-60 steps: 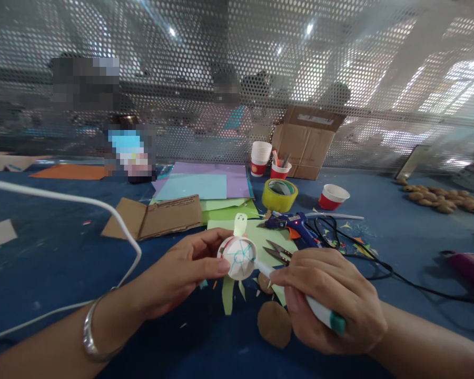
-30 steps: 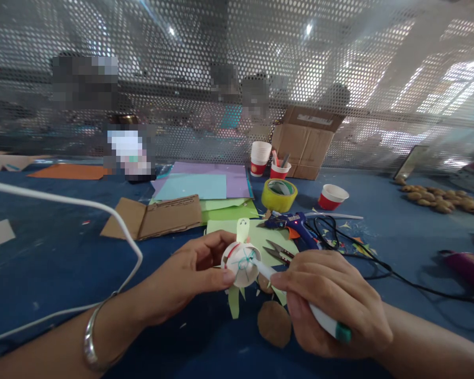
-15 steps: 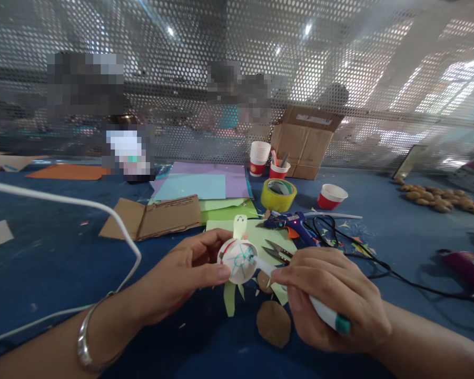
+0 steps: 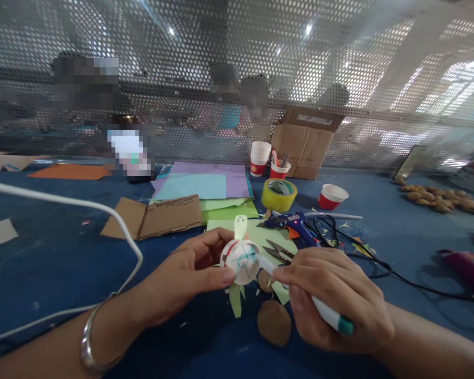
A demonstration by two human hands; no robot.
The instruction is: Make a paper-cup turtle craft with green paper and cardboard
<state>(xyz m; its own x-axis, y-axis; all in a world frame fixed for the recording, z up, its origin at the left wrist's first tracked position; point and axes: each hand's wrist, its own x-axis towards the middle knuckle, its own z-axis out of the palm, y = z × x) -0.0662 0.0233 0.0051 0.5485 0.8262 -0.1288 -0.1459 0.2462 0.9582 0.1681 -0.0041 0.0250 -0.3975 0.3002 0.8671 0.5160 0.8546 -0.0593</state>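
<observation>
Between thumb and fingers, my left hand (image 4: 199,266) grips a paper-cup turtle (image 4: 243,271) with its round white base facing me. Teal lines mark that base, and a pale green paper head with a drawn face sticks up above it. Green paper strips hang below. My right hand (image 4: 335,300) is closed around a white marker (image 4: 326,313) with a teal end; its tip meets the base near the right rim. Small scissors (image 4: 276,251) lie just behind, partly covered by my right hand. A brown cardboard disc (image 4: 274,322) rests on the table beneath.
A blue glue gun (image 4: 294,223) with a black cord lies beyond my right hand. Yellow tape (image 4: 278,195), a red-and-white paper cup (image 4: 332,196) and stacked cups (image 4: 260,158) stand farther back. Folded cardboard (image 4: 169,217) and coloured paper (image 4: 191,186) lie left of centre. A white cable (image 4: 82,202) arches at left.
The turtle has shifted and turned slightly to the right in my left hand. More teal marking shows near the upper right of its base. My right hand has moved only slightly.
</observation>
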